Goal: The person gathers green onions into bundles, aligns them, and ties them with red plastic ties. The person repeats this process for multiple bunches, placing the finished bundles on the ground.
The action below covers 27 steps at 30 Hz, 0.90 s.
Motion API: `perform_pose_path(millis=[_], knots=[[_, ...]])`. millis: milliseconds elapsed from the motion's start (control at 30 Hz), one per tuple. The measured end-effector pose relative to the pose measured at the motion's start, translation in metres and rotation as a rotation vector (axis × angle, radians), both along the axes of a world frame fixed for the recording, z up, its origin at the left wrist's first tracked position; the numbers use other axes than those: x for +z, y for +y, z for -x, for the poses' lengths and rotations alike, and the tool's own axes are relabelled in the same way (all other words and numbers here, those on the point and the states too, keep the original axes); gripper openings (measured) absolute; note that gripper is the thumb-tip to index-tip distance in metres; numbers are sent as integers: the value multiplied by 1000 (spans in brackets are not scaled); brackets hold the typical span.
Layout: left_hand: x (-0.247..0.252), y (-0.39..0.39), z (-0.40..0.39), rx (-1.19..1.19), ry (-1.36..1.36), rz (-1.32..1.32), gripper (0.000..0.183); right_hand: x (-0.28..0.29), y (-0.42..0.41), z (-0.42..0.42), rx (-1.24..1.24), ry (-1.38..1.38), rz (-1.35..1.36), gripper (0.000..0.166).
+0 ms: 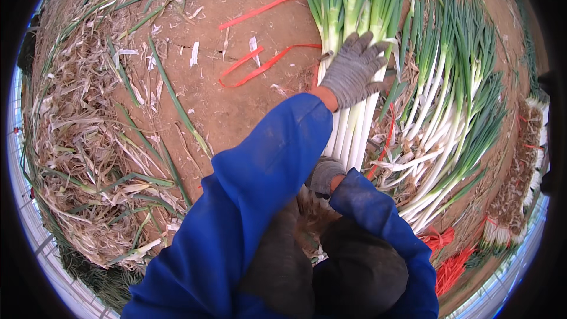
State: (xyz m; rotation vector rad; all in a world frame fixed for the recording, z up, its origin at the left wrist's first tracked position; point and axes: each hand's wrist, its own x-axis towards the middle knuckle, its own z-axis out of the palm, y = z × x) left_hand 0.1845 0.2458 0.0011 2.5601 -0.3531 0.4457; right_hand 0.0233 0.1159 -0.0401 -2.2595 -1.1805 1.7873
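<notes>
A bundle of Welsh onions (pixel 348 130), white stalks toward me and green leaves pointing away, lies on the ground before me. My left hand (pixel 356 71), in a grey knit glove, rests flat across the upper white stalks with its fingers spread. Close to the root end, my gloved right hand (pixel 325 175) is bent against the stalks; its fingers are partly hidden, so its grip is unclear. A red plastic strip (pixel 270 66) runs from the bundle's left side over the soil. Beside my left hand a short rod end (pixel 327 55) sticks out.
Loose Welsh onions (pixel 447 110) are heaped on the right. Dry husks and leaf scraps (pixel 102 141) cover the left ground. Another red strip (pixel 261 11) lies farther off. Red strips (pixel 454 270) are piled at lower right, near tied bundles (pixel 502 232) along the edge.
</notes>
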Motion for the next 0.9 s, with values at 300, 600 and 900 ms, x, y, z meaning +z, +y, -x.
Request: perform_pose_path(millis=[300, 600, 900], knots=[[-15, 3, -1, -89, -64, 202, 55, 17, 10, -16, -17, 55, 66, 37], [-16, 0, -6, -106, -2, 27, 62, 51, -14, -6, -247, -79, -42, 47], [-17, -2, 1, 3, -74, -165, 66, 54, -20, 40, -38, -92, -119, 26]])
